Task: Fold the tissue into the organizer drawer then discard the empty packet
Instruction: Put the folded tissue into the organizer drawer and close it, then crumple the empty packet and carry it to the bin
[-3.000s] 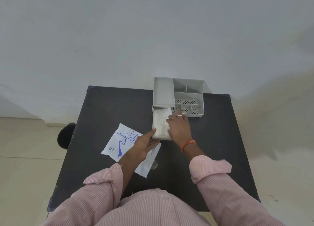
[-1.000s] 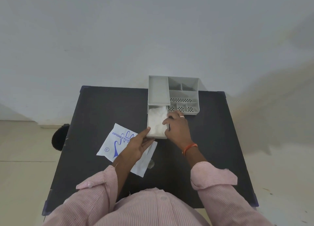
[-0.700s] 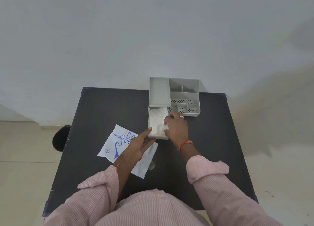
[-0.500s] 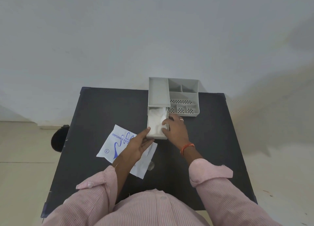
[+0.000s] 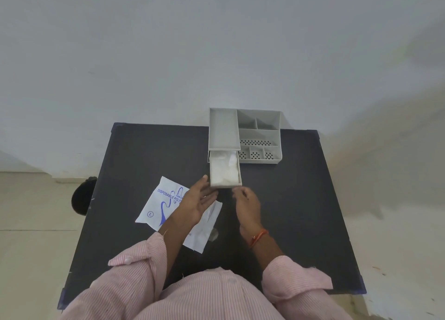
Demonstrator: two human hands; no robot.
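A grey organizer [image 5: 260,136] stands at the far edge of the black table [image 5: 134,156]. Its drawer [image 5: 226,185] is pulled out toward me, and white tissue [image 5: 225,169] lies inside it. My left hand [image 5: 198,200] hovers with straight fingers just left of the drawer's front corner, above the white packet [image 5: 159,205] printed in blue, which lies flat on the table. My right hand [image 5: 248,205] hangs just in front of the drawer with loosely curled fingers and holds nothing.
A dark round object [image 5: 81,199] sits on the floor left of the table. A grey wall rises right behind the organizer. Bare tabletop lies to the right of the hands.
My right hand has drawn back out of the drawer toward me, off the tissue. My left hand has lifted slightly away from the drawer's front corner.
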